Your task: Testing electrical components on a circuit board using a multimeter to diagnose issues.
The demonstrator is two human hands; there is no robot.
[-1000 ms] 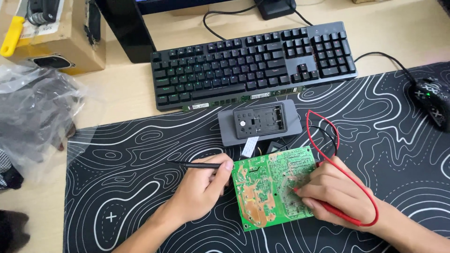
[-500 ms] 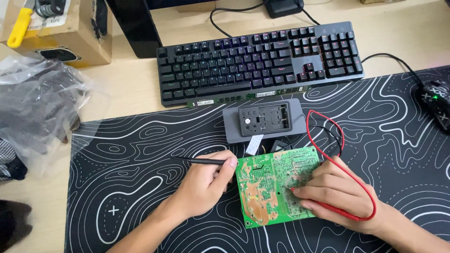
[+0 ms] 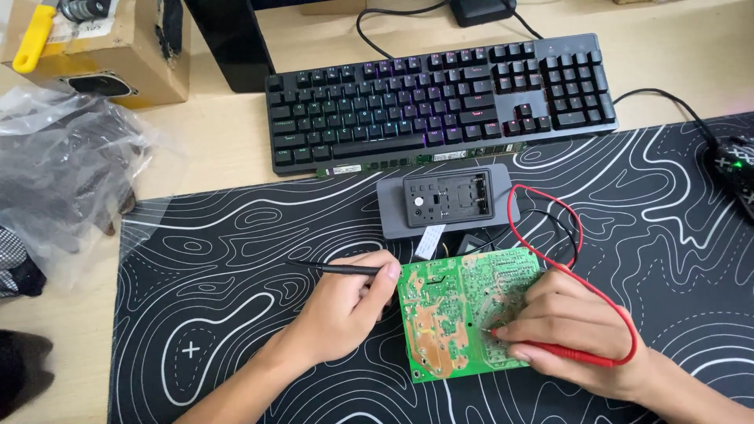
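At 10 o'clock we see a brown cardboard box (image 3: pixel 118 55) with a yellow-handled tool (image 3: pixel 35 39) on top and a pale label beside it. Below it lies a crumpled clear plastic bag (image 3: pixel 63 173). At 12 o'clock stands a black keyboard (image 3: pixel 440 98); a grey meter (image 3: pixel 448 200) lies face down just below it, a white tag (image 3: pixel 429 241) at its lower edge. We hold the green circuit board (image 3: pixel 463 314) on the black patterned mat (image 3: pixel 236 259), at 6 o'clock. Our left hand (image 3: pixel 345 310) pinches a black probe (image 3: pixel 345 269) at the board's 9 o'clock edge. Our right hand (image 3: pixel 569 326) clamps a red probe (image 3: pixel 550 351), tip on the board; its red lead (image 3: pixel 542 200) loops toward the meter. A black mouse (image 3: pixel 734 165) sits at 3 o'clock.
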